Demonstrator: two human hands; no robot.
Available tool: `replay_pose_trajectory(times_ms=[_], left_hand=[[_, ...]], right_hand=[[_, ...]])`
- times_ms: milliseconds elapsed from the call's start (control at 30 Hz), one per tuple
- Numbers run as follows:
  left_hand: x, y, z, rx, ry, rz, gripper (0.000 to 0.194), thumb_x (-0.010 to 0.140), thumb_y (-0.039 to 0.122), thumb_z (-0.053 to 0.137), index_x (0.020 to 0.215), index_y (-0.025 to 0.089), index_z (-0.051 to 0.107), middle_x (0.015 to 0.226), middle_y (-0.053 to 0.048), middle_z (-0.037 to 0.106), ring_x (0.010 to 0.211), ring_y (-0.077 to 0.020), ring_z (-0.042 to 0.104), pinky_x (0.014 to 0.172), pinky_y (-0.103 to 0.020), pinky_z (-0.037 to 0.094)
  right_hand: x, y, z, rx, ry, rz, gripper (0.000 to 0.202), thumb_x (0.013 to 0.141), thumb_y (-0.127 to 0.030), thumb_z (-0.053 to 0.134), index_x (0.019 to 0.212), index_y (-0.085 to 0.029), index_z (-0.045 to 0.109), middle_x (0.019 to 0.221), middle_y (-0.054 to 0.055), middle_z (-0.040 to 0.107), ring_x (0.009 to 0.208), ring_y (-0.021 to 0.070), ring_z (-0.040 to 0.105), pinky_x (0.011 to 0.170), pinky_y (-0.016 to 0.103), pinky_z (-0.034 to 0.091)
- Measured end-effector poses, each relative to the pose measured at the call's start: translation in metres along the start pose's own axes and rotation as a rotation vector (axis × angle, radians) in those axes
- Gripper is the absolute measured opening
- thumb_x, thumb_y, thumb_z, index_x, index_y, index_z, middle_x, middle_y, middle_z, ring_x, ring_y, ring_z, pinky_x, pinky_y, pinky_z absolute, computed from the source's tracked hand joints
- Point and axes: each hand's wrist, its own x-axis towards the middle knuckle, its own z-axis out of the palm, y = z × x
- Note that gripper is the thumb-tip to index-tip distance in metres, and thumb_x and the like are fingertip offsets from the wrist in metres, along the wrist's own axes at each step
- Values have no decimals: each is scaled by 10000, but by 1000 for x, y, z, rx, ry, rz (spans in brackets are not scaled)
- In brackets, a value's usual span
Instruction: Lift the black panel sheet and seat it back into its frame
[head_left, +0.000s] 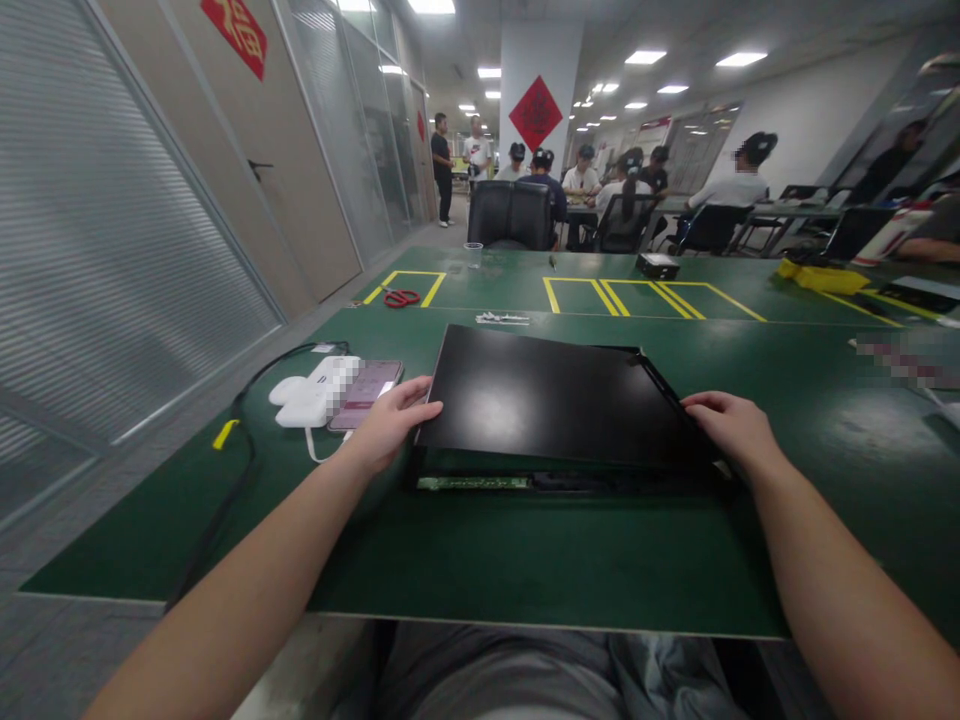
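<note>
A flat black screen panel (pixel 532 395) lies askew over a thin black frame (pixel 660 378), its left side raised off it. My left hand (pixel 390 425) pinches the panel's left edge between thumb and fingers. On the other side, my right hand (pixel 731 430) is closed at the frame's right edge, fingertips partly hidden. Along the near side of the frame, a narrow green circuit board (pixel 472 483) shows beneath the panel. Most of the frame's inside is covered by the panel.
On the green table (pixel 547 570), a phone (pixel 367 392) and white devices (pixel 307 395) with a cable lie left. Beyond are red scissors (pixel 401 298), a small metal tool (pixel 502 319), a clear cup (pixel 473 254) and a black box (pixel 658 265). Several people sit at tables behind.
</note>
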Motion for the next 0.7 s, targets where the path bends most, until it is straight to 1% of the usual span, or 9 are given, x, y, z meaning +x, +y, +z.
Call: replay_pose_trajectory(times_ms=[100,233,300,367,433,500,567,633,700], left_hand=[[0,0,0,9,-28,61,780,561,317,1008,1291,177,771,1590,-183,605,1547,-439,456,1269,-590,374],[-3,3,1,52,-74,147,756,612,376,991,1309,186,769,1759,-152,384,1614,-429,349,1334,-565,266],[-5,4,2,69,-94,201,742,640,394,980,1323,199,766,1795,-126,312,1632,-421,310,1343,-546,252],[-6,5,3,84,-110,246,726,670,409,968,1338,212,762,1805,-106,287,1639,-418,294,1337,-532,277],[-8,7,5,71,-120,261,719,695,416,955,1358,223,754,1790,-101,327,1625,-421,326,1316,-531,332],[-11,11,7,15,-126,233,727,707,401,946,1383,226,742,1721,-115,459,1575,-428,419,1277,-548,402],[-13,16,9,-58,-120,193,725,706,368,939,1387,217,741,1596,-122,613,1495,-427,526,1230,-557,463],[-14,21,9,-106,-107,164,698,697,346,932,1359,208,759,1474,-114,715,1421,-419,602,1183,-543,514],[-15,25,8,-133,-96,144,676,687,341,925,1334,210,776,1389,-103,767,1364,-408,649,1137,-517,553]], right_hand=[[3,4,3,54,-1,12,169,716,-296,718,857,-265,806,869,52,776,859,274,700,817,414,528],[7,8,8,150,-11,64,198,717,-334,759,891,-251,801,895,62,780,880,275,701,865,432,537],[7,8,10,204,-16,116,181,705,-352,788,853,-248,794,886,69,775,885,278,701,867,435,542],[6,8,11,283,1,164,191,673,-357,829,823,-249,782,865,64,767,879,275,697,837,423,548],[6,6,11,401,28,200,222,630,-335,859,812,-244,771,860,53,761,869,256,686,783,383,546],[5,2,8,561,10,224,224,615,-294,855,804,-226,756,860,45,758,856,226,672,725,330,531],[1,-6,1,760,-57,270,168,644,-264,810,784,-207,734,817,40,744,819,202,671,693,296,531],[-5,-17,-8,972,-140,333,110,700,-268,737,789,-204,722,758,38,727,778,207,696,721,309,573],[-15,-28,-19,1143,-193,349,147,741,-284,678,852,-210,740,781,50,752,811,250,747,817,384,625]])
